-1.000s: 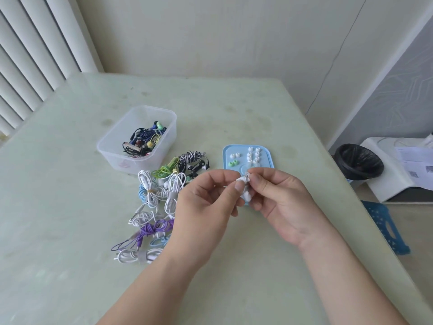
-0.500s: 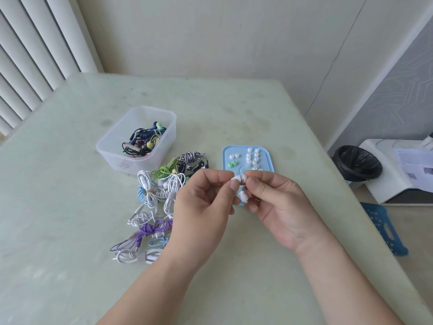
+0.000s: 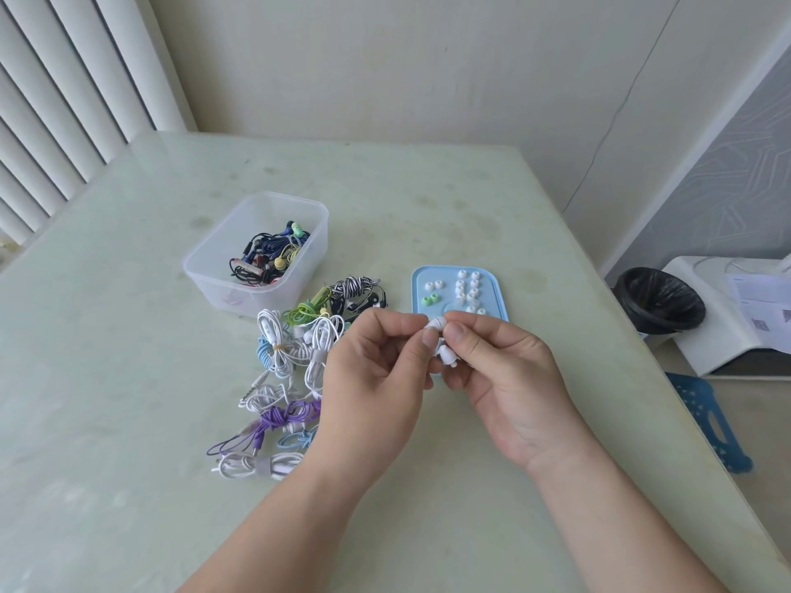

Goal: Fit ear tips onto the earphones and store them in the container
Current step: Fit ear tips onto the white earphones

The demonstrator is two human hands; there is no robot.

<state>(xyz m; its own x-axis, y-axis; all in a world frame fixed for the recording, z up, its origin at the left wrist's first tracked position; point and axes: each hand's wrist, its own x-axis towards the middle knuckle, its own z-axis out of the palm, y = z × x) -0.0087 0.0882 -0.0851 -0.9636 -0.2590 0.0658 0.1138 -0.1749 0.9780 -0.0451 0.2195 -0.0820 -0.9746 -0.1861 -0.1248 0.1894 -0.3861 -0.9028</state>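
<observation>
My left hand (image 3: pixel 376 378) and my right hand (image 3: pixel 505 378) meet above the table's middle. Between their fingertips they pinch a white ear tip (image 3: pixel 436 324) on a white earphone (image 3: pixel 446 355), whose second bud hangs just below my right thumb. Right behind the hands lies a blue tray (image 3: pixel 496 293) with several white ear tips (image 3: pixel 467 288) and a green pair (image 3: pixel 430 300). A heap of bundled earphones (image 3: pixel 291 361), white, green, purple, blue and striped, lies left of my hands. The clear plastic container (image 3: pixel 214 254) farther left holds several dark and coloured earphones.
The pale green table (image 3: pixel 128 400) ends at walls behind and a drop on the right. Beyond that right edge stand a black-lined bin (image 3: pixel 661 299), a white stand with papers (image 3: pixel 736 318) and a blue stool (image 3: pixel 710 421). Vertical blinds (image 3: pixel 64 100) hang at the left.
Both hands stay together at the same spot, shifting slightly left. The fingertips work the white ear tip on the earphone.
</observation>
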